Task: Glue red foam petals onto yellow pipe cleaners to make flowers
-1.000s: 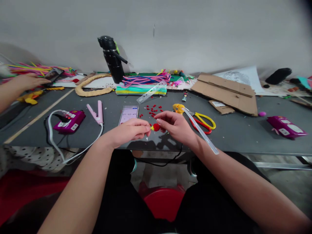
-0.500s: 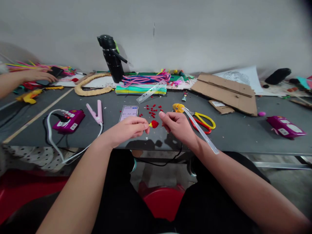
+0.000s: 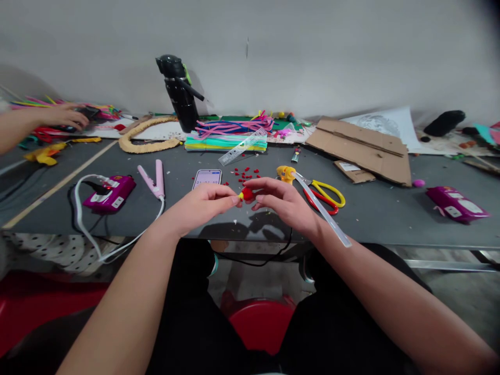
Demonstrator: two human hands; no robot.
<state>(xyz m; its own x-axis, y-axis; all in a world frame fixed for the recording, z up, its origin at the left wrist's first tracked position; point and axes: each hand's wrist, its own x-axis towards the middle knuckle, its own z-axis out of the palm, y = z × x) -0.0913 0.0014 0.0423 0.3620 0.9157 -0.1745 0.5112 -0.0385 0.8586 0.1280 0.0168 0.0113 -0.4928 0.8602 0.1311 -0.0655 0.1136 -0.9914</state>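
My left hand [image 3: 213, 202] pinches the yellow end of a small red fuzzy piece [image 3: 247, 194], which looks like a little flower, just above the table's front part. Close on its other side is my right hand [image 3: 282, 200], fingers apart and curved around the red part; whether the fingertips touch it I cannot tell. Several small red bits [image 3: 245, 175] lie on the table behind the hands. A phone [image 3: 207, 178] with a running timer lies behind my left hand. Beside my right hand rest a yellow glue gun [image 3: 286, 173] with a clear glue stick and scissors [image 3: 328, 194].
Left are a pink flat iron [image 3: 157, 182] and a purple power strip [image 3: 110, 194]; another strip [image 3: 457, 204] lies right. At the back stand a black bottle [image 3: 180, 94], pipe cleaners [image 3: 234, 127], a ruler [image 3: 242, 147] and cardboard [image 3: 361, 148]. Another person's hand [image 3: 64, 117] is at far left.
My right hand has opened from a pinch and moved left to the red piece. My left hand keeps its pinch. At far left, the other person's hand has shifted slightly.
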